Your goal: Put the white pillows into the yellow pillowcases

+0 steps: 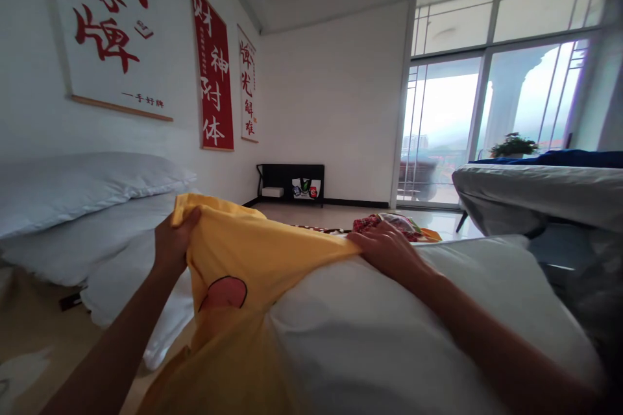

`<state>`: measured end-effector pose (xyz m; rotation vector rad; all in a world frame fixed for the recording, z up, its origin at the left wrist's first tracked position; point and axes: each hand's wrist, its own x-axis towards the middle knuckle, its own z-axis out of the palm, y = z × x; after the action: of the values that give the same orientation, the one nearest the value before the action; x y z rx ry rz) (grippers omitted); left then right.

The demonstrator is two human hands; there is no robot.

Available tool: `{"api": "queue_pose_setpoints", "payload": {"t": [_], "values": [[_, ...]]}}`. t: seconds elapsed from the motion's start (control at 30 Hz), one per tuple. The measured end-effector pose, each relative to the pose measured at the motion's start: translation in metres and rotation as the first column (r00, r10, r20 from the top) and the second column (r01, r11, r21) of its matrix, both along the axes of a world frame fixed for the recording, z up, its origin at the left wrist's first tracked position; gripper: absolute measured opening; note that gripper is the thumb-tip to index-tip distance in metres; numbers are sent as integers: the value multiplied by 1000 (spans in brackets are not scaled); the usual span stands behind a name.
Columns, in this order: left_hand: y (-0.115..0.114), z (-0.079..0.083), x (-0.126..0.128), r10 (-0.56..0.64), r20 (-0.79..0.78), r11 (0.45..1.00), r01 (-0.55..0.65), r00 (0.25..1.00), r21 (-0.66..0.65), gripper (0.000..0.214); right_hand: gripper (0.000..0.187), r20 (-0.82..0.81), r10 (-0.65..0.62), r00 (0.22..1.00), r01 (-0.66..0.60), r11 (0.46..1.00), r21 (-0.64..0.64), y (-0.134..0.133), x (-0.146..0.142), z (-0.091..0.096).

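Note:
A yellow garment (243,259) with a red print is stretched between both my hands over a white bed surface (389,337). My left hand (172,240) is closed on the garment's upper left corner, lifted off the bed. My right hand (384,249) pinches the garment's other edge and rests on the white bedding. The rest of the yellow cloth hangs down toward me on the left side of the bed.
White pillows (82,188) are piled at the left against the wall. Red patterned clothes (389,224) lie just beyond my right hand. A second bed with grey cover (540,194) stands at right. A black low shelf (291,183) sits by the far wall, glass doors (467,123) beyond.

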<state>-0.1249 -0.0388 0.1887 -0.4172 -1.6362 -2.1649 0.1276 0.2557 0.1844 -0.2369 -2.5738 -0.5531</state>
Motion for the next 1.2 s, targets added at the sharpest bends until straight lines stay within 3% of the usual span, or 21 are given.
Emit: {"api": "queue_pose_setpoints", "payload": {"t": [0.07,0.13,0.23,0.27,0.3,0.33,0.37,0.4,0.43,0.5,0.57,0.63,0.73,0.83,0.9,0.97,1.0,1.07,1.13,1.2], "values": [[12,-10,-26,29,-109,981,-49,994,-189,38,27,5,21,1000,-19,982,-189,11,-12,-12],[24,-18,-38,94,-216,932,-163,972,-324,44,25,18,54,998,-47,956,-288,19,-21,-20],[42,-39,-10,163,-512,824,-402,843,-400,62,31,39,153,988,-134,944,-303,26,-24,-27],[47,-51,9,79,-634,784,-441,769,-437,62,36,28,172,985,-156,940,-302,27,-23,-29],[52,-65,30,-80,-716,745,-436,693,-505,59,41,6,177,984,-167,938,-304,28,-21,-31],[57,-81,50,-286,-742,665,-432,606,-609,58,44,-21,174,985,-172,936,-308,28,-20,-34],[63,-98,68,-534,-671,528,-417,515,-740,59,46,-47,162,986,-168,935,-313,29,-18,-37],[68,-114,80,-687,-547,372,-416,479,-830,65,47,-66,143,987,-157,934,-320,31,-17,-43],[75,-128,87,-727,-481,298,-406,490,-864,69,47,-79,128,989,-147,933,-328,32,-15,-50],[90,-148,83,-720,-355,179,-336,597,-925,71,49,-53,112,992,-124,927,-354,36,-9,-70],[107,-154,65,-674,-231,106,-217,701,-970,67,54,17,104,994,-89,916,-391,39,1,-99],[123,-150,45,-671,-105,52,-94,734,-994,63,62,97,100,990,-50,903,-426,42,20,-129],[141,-141,30,-705,-23,25,-8,709,-1000,61,63,154,89,984,-9,889,-457,47,58,-167],[145,-136,33,-703,-63,45,-44,708,-998,61,76,177,80,981,1,910,-415,49,99,-191],[139,-136,43,-666,-151,102,-111,730,-989,59,92,161,61,985,-6,948,-319,45,122,-206],[129,-137,59,-648,-294,213,-203,702,-956,51,98,69,-22,997,33,985,-170,36,138,-221],[123,-137,70,-670,-365,279,-238,646,-931,48,97,3,-67,998,67,994,-88,32,143,-229],[112,-140,92,-776,-440,374,-232,451,-898,41,92,-127,-115,985,124,990,62,24,144,-239],[107,-143,113,-865,-423,380,-197,271,-904,33,83,-209,-77,975,113,979,168,20,137,-241],[108,-146,127,-888,-400,348,-237,226,-907,32,70,-247,6,969,51,973,225,21,125,-234]]}}
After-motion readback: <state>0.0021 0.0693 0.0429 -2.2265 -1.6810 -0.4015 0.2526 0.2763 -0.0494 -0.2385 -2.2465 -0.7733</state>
